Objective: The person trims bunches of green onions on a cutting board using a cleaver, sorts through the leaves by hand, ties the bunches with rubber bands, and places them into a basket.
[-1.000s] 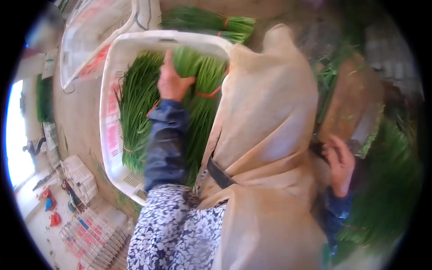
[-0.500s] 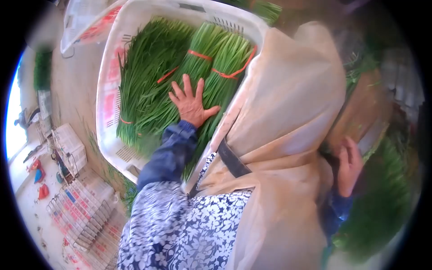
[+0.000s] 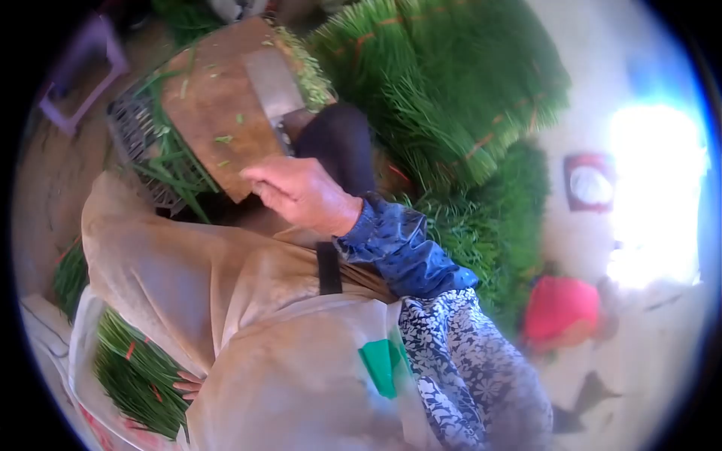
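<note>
My left hand (image 3: 189, 385) shows only by its fingertips at the lower left, past the apron (image 3: 271, 361). Its fingers lie apart on bundles of garlic chives (image 3: 135, 368), tied with red bands, inside the white basket (image 3: 81, 342). My right hand (image 3: 304, 197) is closed, fingers curled together, at the near edge of a wooden cutting board (image 3: 218, 98). What it holds, if anything, is hidden. A cleaver (image 3: 272, 83) lies along the board's right side, its handle end close to my right hand. Chopped green bits (image 3: 304, 71) line the board's far right edge.
A large pile of banded green bundles (image 3: 451, 75) rises right of the board. Under the board stands a dark crate (image 3: 139, 124) with loose leaves (image 3: 180, 161) hanging over it. A purple stool (image 3: 86, 75) is at the upper left, and a red object (image 3: 560, 312) at the right.
The view has swung right, from the basket toward the board and pile. My right hand has come over the board's near edge and closed. My left hand stays on the chives, now mostly hidden.
</note>
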Demonstrator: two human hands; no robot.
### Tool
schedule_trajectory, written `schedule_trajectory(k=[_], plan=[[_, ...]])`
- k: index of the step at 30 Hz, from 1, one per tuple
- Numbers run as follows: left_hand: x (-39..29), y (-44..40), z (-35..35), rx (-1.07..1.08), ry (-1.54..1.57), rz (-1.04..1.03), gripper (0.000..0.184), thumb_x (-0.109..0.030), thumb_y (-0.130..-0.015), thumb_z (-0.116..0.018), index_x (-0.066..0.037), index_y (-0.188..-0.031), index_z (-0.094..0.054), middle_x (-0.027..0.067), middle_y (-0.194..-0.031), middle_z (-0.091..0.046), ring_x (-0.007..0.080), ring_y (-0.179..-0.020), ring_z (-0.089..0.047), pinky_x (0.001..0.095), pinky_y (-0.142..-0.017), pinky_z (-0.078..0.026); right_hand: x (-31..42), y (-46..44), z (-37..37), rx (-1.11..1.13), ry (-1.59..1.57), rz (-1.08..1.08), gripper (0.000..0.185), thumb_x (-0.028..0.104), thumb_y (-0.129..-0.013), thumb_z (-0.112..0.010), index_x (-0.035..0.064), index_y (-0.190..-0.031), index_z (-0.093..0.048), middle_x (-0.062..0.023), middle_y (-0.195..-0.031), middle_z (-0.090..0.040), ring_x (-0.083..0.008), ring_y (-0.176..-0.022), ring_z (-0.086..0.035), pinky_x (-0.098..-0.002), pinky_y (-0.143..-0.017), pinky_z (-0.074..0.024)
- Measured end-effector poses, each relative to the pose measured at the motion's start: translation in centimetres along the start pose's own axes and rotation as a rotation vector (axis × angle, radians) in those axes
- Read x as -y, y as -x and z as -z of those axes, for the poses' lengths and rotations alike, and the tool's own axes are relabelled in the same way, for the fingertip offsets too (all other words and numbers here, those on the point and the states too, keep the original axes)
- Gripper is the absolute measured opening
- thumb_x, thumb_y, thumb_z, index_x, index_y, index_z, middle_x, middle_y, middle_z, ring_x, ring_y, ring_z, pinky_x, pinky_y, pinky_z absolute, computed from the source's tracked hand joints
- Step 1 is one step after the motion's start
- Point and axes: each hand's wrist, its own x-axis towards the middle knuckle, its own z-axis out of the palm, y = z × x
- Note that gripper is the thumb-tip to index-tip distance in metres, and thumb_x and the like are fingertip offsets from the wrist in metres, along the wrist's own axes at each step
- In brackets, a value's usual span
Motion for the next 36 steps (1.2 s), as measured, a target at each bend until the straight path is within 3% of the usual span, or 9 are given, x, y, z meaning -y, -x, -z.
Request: schedule_trajectory(k=[5,10,13,18,21,25,29,33,36], plan=[[0.2,-2.8,-1.4,0.106,0.065,-0.081,0.067,-0.058,-0.091,-0.047,-0.019,-0.144,-0.049,0.0152,-0.151,-0.042,0.0344,-0.128,-0.049,0.0432,-0.104,-0.041,-1.1,5.2,5.9,-0.304,-0.094,-0.212,0.02,0.0,-0.093,-0.058,-0.0029,-0.112,-0.064,-0.0076,-0.087,-0.066,-0.0128,-0.075,-0.064,-0.0248,-0.066,-0.0527],[-0.1,-4.6,-2.3,0.198,0.119,-0.085,0.063,-0.053,-0.092,-0.048,-0.017,-0.144,-0.049,0.0155,-0.149,-0.044,0.0338,-0.127,-0.05,0.0421,-0.104,-0.042,-5.5,7.5,9.3,-0.301,-0.349,-0.406,0.021,0.001,-0.097,-0.054,-0.0014,-0.116,-0.064,-0.0074,-0.088,-0.066,-0.0093,-0.068,-0.062,-0.0227,-0.064,-0.0524],[0.1,-5.6,-2.7,0.288,0.154,-0.086,0.061,-0.05,-0.093,-0.048,-0.015,-0.144,-0.049,0.0157,-0.148,-0.045,0.0335,-0.126,-0.051,0.0414,-0.103,-0.042,-8.4,6.7,12.6,-0.395,-0.086,-0.224,0.025,0.0,-0.09,-0.062,-0.0014,-0.114,-0.063,-0.0086,-0.087,-0.066,-0.0117,-0.07,-0.063,-0.0269,-0.063,-0.0526],[0.6,-7.1,-2.6,0.411,0.171,-0.063,0.058,-0.045,-0.095,-0.049,-0.013,-0.144,-0.049,0.0161,-0.146,-0.047,0.033,-0.126,-0.052,0.0404,-0.103,-0.043,-19.5,10.1,17.5,-0.264,0.307,-0.327,0.038,0.01,-0.082,-0.067,0.0003,-0.118,-0.061,-0.0161,-0.093,-0.067,-0.0311,-0.086,-0.067,-0.0392,-0.076,-0.0547],[1.7,-7.7,-2.4,0.466,0.187,-0.024,0.056,-0.041,-0.096,-0.05,-0.012,-0.143,-0.049,0.0163,-0.145,-0.048,0.0327,-0.125,-0.052,0.0397,-0.102,-0.044,-24.0,15.2,22.9,-0.123,0.687,-0.665,0.061,0.019,-0.082,-0.067,0.0052,-0.137,-0.047,-0.0214,-0.131,-0.052,-0.0385,-0.122,-0.05,-0.0461,-0.103,-0.0433],[3.4,-8.0,-1.9,0.54,0.21,0.012,0.054,-0.037,-0.097,-0.051,-0.01,-0.143,-0.048,0.0165,-0.143,-0.05,0.0322,-0.124,-0.053,0.0388,-0.102,-0.044,-28.2,24.0,32.1,-0.222,1.236,-0.898,0.096,0.02,-0.064,-0.084,0.0051,-0.144,-0.033,-0.0194,-0.131,-0.048,-0.0386,-0.122,-0.048,-0.0532,-0.099,-0.0419],[6.5,-8.7,0.7,0.603,0.208,0.026,0.051,-0.033,-0.098,-0.052,-0.008,-0.143,-0.048,0.0168,-0.142,-0.052,0.0318,-0.124,-0.054,0.038,-0.102,-0.045,-31.7,30.7,37.0,0.259,1.409,-1.331,0.127,0.037,-0.059,-0.09,0.0126,-0.156,-0.012,-0.0235,-0.152,-0.032,-0.0418,-0.143,-0.03,-0.065,-0.108,-0.031],[10.2,-10.7,5.4,0.575,0.221,0.021,0.049,-0.029,-0.099,-0.052,-0.006,-0.143,-0.048,0.0171,-0.141,-0.053,0.0314,-0.123,-0.055,0.0371,-0.101,-0.045,-34.2,32.3,39.8,0.163,1.403,-1.119,0.132,0.032,-0.052,-0.095,0.0135,-0.156,-0.015,-0.0191,-0.142,-0.041,-0.0386,-0.138,-0.035,-0.0672,-0.104,-0.0312],[11.4,-13.8,8.9,0.43,0.254,-0.017,0.047,-0.026,-0.1,-0.053,-0.005,-0.143,-0.048,0.0173,-0.139,-0.054,0.031,-0.123,-0.055,0.0364,-0.101,-0.046,-35.9,32.8,40.9,0.208,1.366,-1.146,0.132,0.024,-0.051,-0.094,0.0151,-0.156,-0.015,-0.0168,-0.128,-0.051,-0.0378,-0.126,-0.047,-0.0575,-0.103,-0.0341]])
